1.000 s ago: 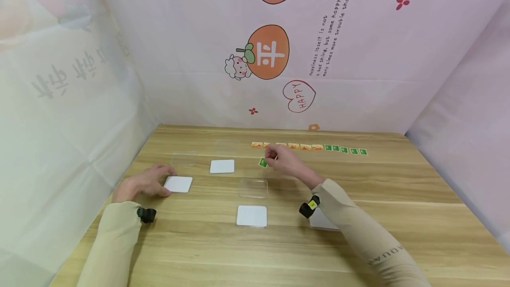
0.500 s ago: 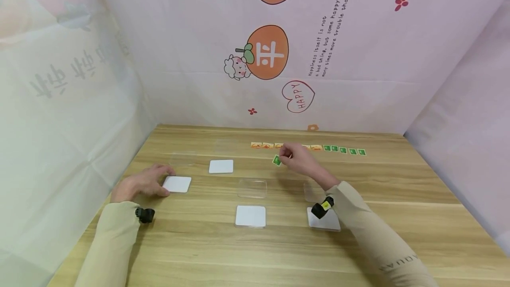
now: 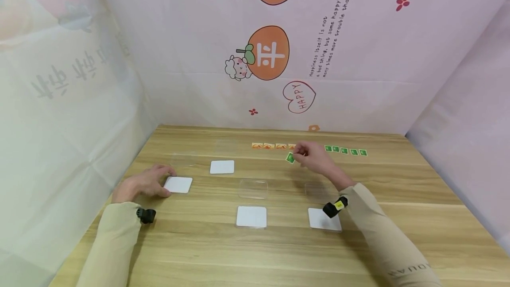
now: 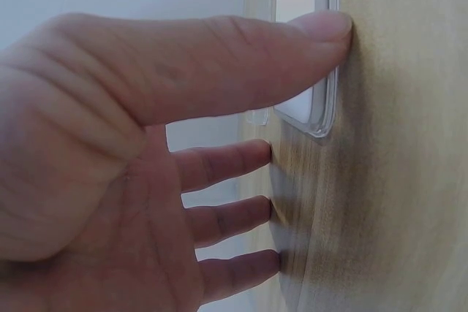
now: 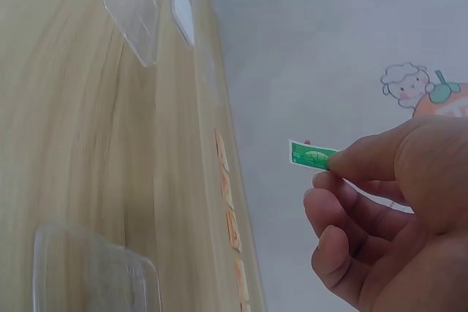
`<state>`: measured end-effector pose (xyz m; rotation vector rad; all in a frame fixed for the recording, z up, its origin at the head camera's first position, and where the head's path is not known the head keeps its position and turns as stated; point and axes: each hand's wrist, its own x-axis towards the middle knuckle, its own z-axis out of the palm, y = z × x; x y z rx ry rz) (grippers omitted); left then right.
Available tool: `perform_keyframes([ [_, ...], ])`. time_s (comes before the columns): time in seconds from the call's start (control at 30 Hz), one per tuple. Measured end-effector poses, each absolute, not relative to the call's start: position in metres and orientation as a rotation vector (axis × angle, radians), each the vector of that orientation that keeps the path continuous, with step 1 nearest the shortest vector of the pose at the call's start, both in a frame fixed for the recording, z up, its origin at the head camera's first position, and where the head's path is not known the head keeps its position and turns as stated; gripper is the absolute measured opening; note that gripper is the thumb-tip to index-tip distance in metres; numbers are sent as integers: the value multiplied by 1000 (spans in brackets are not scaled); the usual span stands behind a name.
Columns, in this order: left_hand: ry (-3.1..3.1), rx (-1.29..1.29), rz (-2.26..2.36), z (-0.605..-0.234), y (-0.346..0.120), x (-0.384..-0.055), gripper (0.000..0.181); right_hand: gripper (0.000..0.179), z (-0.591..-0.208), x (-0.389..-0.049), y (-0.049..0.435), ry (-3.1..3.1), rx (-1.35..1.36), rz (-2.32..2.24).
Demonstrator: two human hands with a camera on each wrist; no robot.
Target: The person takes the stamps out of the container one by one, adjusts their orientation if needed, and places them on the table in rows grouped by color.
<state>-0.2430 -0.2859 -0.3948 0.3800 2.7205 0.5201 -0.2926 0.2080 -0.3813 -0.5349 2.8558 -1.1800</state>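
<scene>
My right hand (image 3: 316,158) is raised over the far middle of the table and pinches a small green card (image 5: 311,156) with a white border between thumb and index finger. Its other fingers are curled and hold nothing. Below and behind it is a row of small orange cards (image 3: 268,146), partly hidden by the hand. To their right lie several small green cards (image 3: 344,150). My left hand (image 3: 149,181) holds the left end of a flat clear case with a white top (image 3: 178,184) between thumb and index finger. In the left wrist view the other fingers (image 4: 230,217) are extended.
More white-topped cases (image 3: 251,216) lie on the wooden table (image 3: 199,251), one at the far left, two nearer. Transparent lids (image 3: 253,188) lie beyond several of them, hard to see. Printed cloth walls (image 3: 199,56) enclose the back and sides.
My right hand has moved right along the orange row, still pinching the green card. Orange cards at the left of the row have come into view. My left hand has stayed put.
</scene>
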Motion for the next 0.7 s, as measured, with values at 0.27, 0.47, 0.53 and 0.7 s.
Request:
perform_keyframes([
  [0.27, 2709, 395, 532, -395, -287, -243, 59, 13, -380, -292, 231, 2859, -397, -1158],
  [0.47, 2710, 405, 543, -395, -286, -244, 58, 14, -382, -293, 247, 2883, -338, -1116],
  [0.53, 2713, 405, 544, -395, -287, -244, 58, 15, -383, -294, 251, 2885, -328, -1113],
  [0.7, 2714, 402, 542, -396, -287, -243, 58, 17, -384, -296, 260, 2880, -299, -1132],
])
